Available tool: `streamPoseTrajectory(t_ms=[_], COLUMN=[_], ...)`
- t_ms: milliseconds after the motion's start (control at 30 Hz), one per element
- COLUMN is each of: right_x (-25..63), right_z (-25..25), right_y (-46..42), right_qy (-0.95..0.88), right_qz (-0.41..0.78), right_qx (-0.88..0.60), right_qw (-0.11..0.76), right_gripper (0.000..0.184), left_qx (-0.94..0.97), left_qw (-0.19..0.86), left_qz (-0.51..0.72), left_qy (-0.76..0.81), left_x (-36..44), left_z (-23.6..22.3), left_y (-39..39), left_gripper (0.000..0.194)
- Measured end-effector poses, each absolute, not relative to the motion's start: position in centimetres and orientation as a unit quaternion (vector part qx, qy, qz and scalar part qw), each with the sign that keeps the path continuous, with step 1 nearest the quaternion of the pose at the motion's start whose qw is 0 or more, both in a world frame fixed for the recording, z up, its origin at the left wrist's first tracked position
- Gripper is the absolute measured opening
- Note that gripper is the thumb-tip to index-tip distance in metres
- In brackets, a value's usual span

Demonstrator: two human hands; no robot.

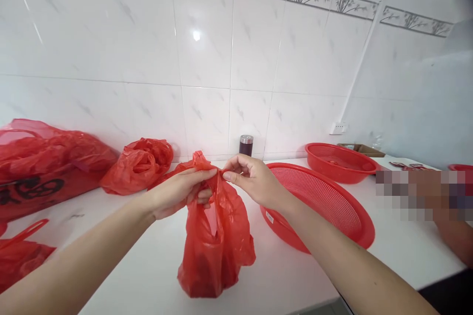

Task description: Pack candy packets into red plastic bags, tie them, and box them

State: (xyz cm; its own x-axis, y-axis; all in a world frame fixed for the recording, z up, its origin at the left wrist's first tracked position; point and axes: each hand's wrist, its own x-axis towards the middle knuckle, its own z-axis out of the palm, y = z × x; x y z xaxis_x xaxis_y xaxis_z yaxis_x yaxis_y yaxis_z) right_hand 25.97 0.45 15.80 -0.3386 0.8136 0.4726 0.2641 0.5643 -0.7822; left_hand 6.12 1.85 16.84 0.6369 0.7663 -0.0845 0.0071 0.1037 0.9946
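Note:
A thin red plastic bag (pixel 205 266) hangs upright from both my hands, its bottom at the white table top. Something darker shows faintly through its lower part, but I cannot make out what. My left hand (pixel 185 189) is closed on the gathered top of the bag, thumb pressed along it. Close beside it, my right hand (pixel 254 179) pinches the bag's top between thumb and forefinger. The two thumb tips nearly meet. Just right of the bag, behind my right forearm, lies a large red plastic colander (pixel 321 202).
Red plastic bags (pixel 136 165) sit at the back left, near a big red bundle (pixel 51 162) with black print. A dark tumbler (pixel 246 145) stands by the tiled wall. Farther right are a red basin (pixel 338 165) and a co-worker's arm (pixel 453 231), partly pixelated.

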Motion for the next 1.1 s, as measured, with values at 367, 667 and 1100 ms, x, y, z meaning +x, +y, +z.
streamPoseTrajectory(t_ms=[367,667,1100], right_x=[23.0,24.3,25.7], right_z=[12.5,10.4,9.8], right_y=[-5.9,-2.8,-2.8], right_qy=[-0.857,-0.684,-0.677], right_qz=[-0.011,0.407,0.488], right_qx=[-0.234,-0.39,-0.347], right_qw=[0.458,0.463,0.428], right_gripper=[0.012,0.042,0.019], left_qx=[0.679,0.864,0.861], left_qw=[0.629,0.31,0.161], left_qz=[0.246,0.202,0.368], left_qy=[0.288,0.342,0.312], left_x=[5.6,6.1,6.2], left_z=[16.4,14.9,12.1], left_y=[1.2,0.4,-0.6], left_gripper=[0.012,0.022,0.035])
